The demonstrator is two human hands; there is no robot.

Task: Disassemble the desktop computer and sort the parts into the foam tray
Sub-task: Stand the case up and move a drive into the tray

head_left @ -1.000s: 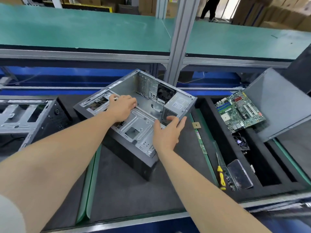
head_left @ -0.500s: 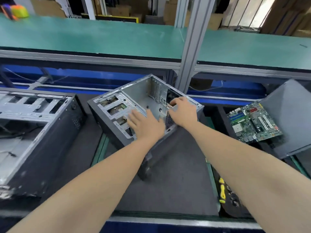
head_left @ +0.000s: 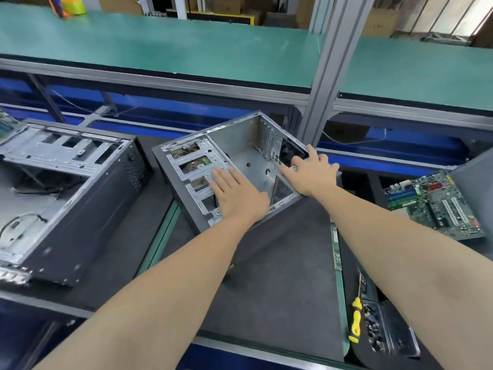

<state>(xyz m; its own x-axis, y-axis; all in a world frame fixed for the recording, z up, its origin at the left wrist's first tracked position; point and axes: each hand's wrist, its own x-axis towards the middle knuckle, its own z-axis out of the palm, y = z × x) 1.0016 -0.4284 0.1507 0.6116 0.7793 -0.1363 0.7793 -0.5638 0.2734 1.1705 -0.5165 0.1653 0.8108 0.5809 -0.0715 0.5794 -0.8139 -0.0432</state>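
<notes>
An open desktop case (head_left: 240,145) lies on its side on the dark mat, its inside mostly bare metal. My left hand (head_left: 237,193) rests flat with straight fingers on the silver drive cage (head_left: 192,166) at the case's near left. My right hand (head_left: 312,169) lies spread on top of the power supply (head_left: 282,186) in the case's right corner, fingers reaching over its far edge. A green motherboard (head_left: 437,204) lies in the black foam tray (head_left: 373,182) at the right.
A second stripped case (head_left: 66,188) stands at the left. A yellow screwdriver (head_left: 356,321), a memory stick (head_left: 336,248) and small parts lie at the near right. A grey side panel (head_left: 472,172) leans at the far right. An aluminium post (head_left: 328,76) rises behind the case.
My left hand slid from the case's far left rim to the near drive cage. My right hand moved from the power supply's near side onto its top. The view shifted left.
</notes>
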